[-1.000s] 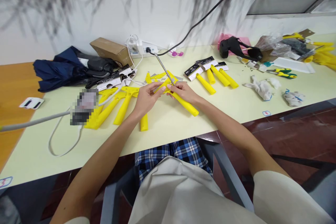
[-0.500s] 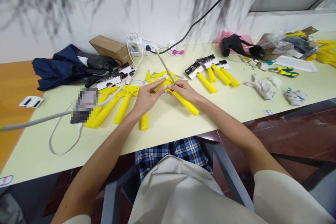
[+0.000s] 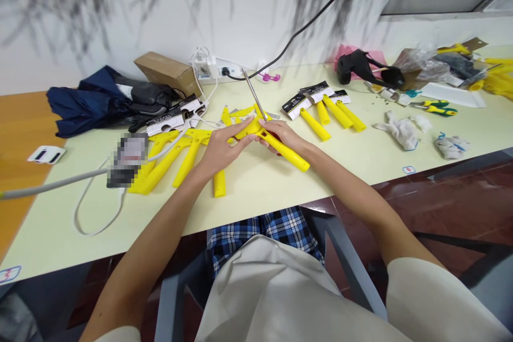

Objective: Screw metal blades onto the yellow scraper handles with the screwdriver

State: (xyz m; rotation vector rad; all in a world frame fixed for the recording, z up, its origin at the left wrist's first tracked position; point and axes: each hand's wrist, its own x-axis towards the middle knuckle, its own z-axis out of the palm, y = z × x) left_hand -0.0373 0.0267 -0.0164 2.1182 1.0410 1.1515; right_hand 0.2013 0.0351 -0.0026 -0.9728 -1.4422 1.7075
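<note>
The right hand [image 3: 284,136] is clenched around a long yellow plastic handle [image 3: 289,153], and the left hand [image 3: 221,152] grasps its wide end, with a thin steel rod [image 3: 254,93] rising between them.

On the table [image 3: 256,208], a plastic tool [image 3: 252,129] is held between the left hand [image 3: 222,152] and the right hand [image 3: 282,136]. To the right of the hands lies a row of plastic handles [image 3: 315,124], and further right are work gloves [image 3: 402,132] (one beside the other). At the back, near the wall, a cardboard box [image 3: 160,71] sits just beside a power strip [image 3: 218,71], and folded fabric [image 3: 86,104] lies left of the box.
</note>
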